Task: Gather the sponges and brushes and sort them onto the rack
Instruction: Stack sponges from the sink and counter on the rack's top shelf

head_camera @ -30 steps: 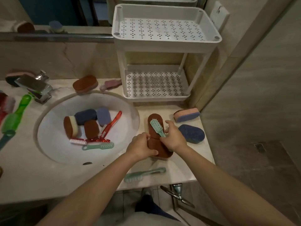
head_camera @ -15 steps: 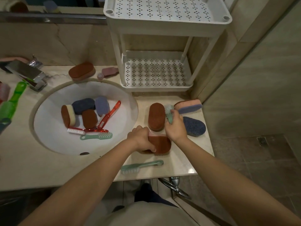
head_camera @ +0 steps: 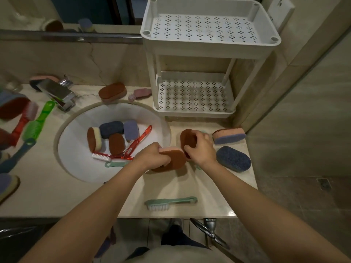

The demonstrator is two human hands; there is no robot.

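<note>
The left hand (head_camera: 152, 158) curls its fingers (head_camera: 160, 149) round a pink-backed brown sponge (head_camera: 175, 158), the right hand (head_camera: 202, 149) grips a second brown sponge (head_camera: 187, 138) just beside it over the tabletop (head_camera: 180, 186), apparently gathering both for the rack (head_camera: 209, 52) standing behind
</note>
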